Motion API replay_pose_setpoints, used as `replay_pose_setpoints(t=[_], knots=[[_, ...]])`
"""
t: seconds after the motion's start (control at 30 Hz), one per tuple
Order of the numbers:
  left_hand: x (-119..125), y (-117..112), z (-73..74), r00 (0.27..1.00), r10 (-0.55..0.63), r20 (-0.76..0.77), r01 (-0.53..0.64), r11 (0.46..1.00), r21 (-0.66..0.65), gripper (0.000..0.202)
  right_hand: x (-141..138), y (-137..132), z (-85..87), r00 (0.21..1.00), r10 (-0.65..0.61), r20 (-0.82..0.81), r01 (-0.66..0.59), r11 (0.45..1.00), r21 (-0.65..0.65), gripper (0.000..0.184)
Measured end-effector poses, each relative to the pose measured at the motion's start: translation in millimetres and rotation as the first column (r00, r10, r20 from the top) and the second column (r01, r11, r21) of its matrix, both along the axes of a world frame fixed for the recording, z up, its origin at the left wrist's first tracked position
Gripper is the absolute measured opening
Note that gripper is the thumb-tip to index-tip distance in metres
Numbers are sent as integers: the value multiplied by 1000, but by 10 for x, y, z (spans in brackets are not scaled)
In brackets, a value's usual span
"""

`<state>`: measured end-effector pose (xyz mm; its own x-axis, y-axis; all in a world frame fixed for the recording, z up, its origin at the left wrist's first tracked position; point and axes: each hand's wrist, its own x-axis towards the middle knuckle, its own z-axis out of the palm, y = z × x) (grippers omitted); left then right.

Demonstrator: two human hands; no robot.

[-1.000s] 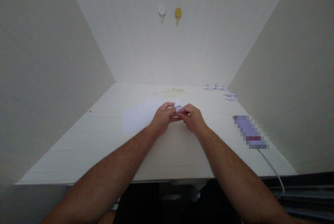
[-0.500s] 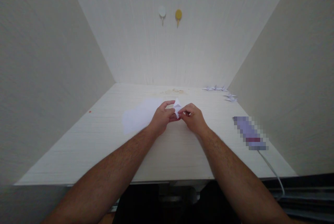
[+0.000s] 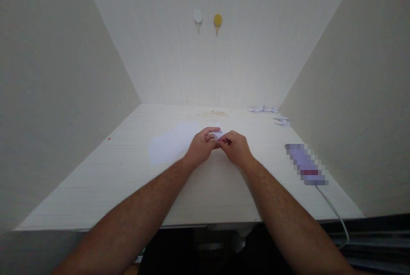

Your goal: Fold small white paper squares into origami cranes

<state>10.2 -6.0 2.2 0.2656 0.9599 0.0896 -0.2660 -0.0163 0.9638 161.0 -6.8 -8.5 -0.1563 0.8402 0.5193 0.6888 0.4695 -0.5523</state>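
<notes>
Two bare hands meet above the middle of the white desk (image 3: 96,189), with one small folded paper (image 3: 219,134) between them. The left hand (image 3: 201,144) holds the paper from the left, its index finger stretched across the far part and the gap to the thumb narrow. The right hand (image 3: 235,144) pinches the paper's near right part with thumb and fingertips, almost touching the left; fingers hide much of the folds. Just left of the hands lies white sheet paper (image 3: 169,142). Near the far right corner sit three small folded paper figures (image 3: 264,109) in a row, and two more figures (image 3: 283,123) lie slightly nearer, by the right wall (image 3: 352,108). Nearer on the right is a blurred-out flat object (image 3: 304,164), with a pale cable (image 3: 333,204) running over the near edge
</notes>
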Motion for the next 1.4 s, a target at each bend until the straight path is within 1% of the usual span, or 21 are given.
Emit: replay_pose_setpoints(t=[0.1,0.2,0.27,0.37,0.4,0.47,0.57,0.7,0.83,0.9,0.97,1.07,1.17,1.33,1.4], knots=[[32,-6,1,999,1,45,0,1000,-22,57,-35,-2,-3,997,-77,-22,76,996,-41,6],[59,7,-21,996,27,82,-23,999,-44,71,-75,-7,-3,986,-142,-90,138,989,-56,9],[68,24,-48,996,43,81,-40,998,-39,68,-96,-9,4,974,-157,-163,147,987,-71,11],[62,46,-85,996,68,56,-67,997,-23,50,-111,-10,29,940,-151,-306,105,981,-164,8],[55,49,-90,996,77,47,-76,997,-23,47,-112,-11,39,924,-154,-349,88,976,-199,7],[38,49,-86,995,97,32,-96,995,-25,48,-111,-16,55,899,-164,-407,62,966,-253,7],[15,43,-58,991,133,1,-133,991,-19,48,-116,-24,68,872,-158,-462,17,956,-293,9],[8,44,-32,980,196,-38,-196,981,6,46,-135,-11,49,820,-140,-555,-35,956,-293,12],[15,43,-24,975,212,-66,-210,977,31,40,-139,15,22,766,-81,-637,-109,961,-254,17],[18,36,-16,975,211,-65,-210,977,27,38,-135,14,18,774,-55,-630,-129,962,-242,17],[19,28,-10,979,200,-49,-199,980,18,41,-131,3,18,800,-44,-599,-126,963,-239,16],[14,26,-11,984,178,-29,-178,984,9,47,-128,-21,21,836,-44,-547,-114,961,-251,14],[-1,40,-26,988,153,-26,-153,988,8,45,-118,-33,25,858,-42,-512,-108,960,-259,13],[-45,68,-42,994,100,-33,-99,995,4,45,-63,-19,30,881,36,-472,-170,954,-245,14],[-59,68,-39,996,80,-46,-80,997,2,46,-43,-15,36,902,44,-429,-161,957,-241,14]])
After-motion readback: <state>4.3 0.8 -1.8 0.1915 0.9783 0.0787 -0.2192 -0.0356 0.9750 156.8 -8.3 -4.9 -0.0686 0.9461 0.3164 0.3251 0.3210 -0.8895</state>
